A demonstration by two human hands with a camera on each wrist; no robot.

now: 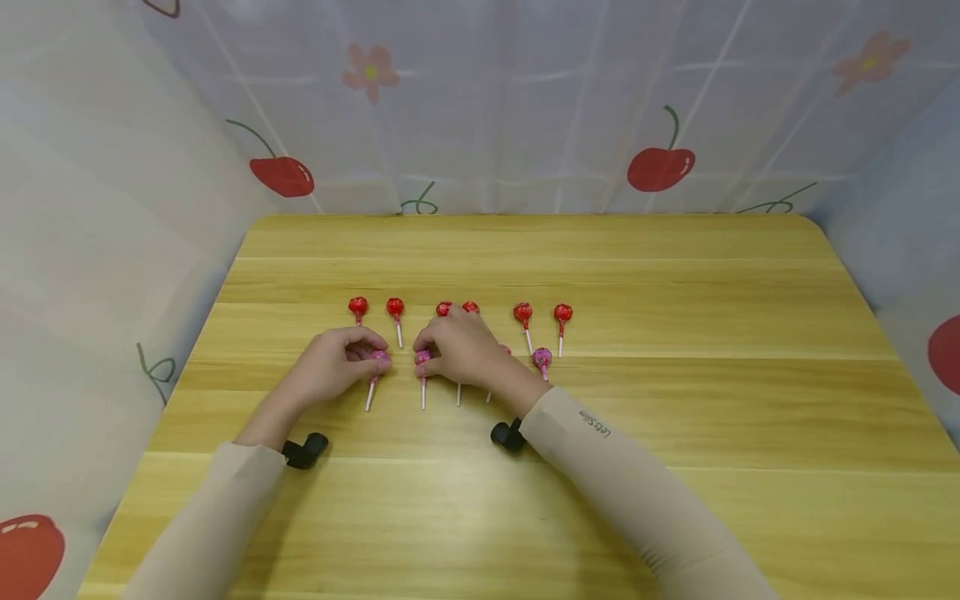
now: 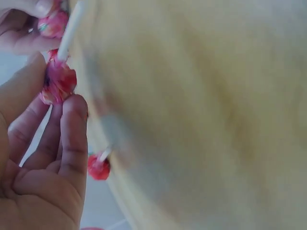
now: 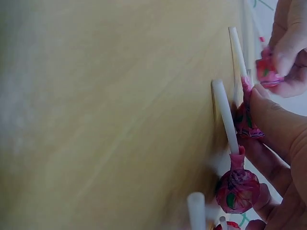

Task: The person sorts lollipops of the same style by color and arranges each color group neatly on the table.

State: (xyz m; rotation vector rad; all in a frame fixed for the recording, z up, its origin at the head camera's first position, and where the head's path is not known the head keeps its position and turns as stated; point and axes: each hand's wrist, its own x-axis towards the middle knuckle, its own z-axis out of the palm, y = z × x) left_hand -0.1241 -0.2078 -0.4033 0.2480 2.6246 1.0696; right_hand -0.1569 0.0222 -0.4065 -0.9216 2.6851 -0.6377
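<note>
My left hand (image 1: pixel 336 364) pinches the round head of a pink lollipop (image 2: pixel 60 86) between thumb and fingers; its white stick points toward me in the head view. Close by on the right, my right hand (image 1: pixel 465 348) has thumb and fingers around another pink lollipop (image 3: pixel 247 120). Beside the right fingers lies a further pink lollipop (image 3: pixel 237 191), its head hidden from the head view by that hand. A pink lollipop (image 1: pixel 542 358) rests right of the right wrist, and one more is partly covered by it.
Beyond the hands runs a row of red lollipops, from the leftmost red lollipop (image 1: pixel 357 306) to the rightmost red lollipop (image 1: pixel 562 313). Two in the middle are partly behind the right hand. The wooden table (image 1: pixel 675 517) meets a printed curtain (image 1: pixel 495 108) at the back.
</note>
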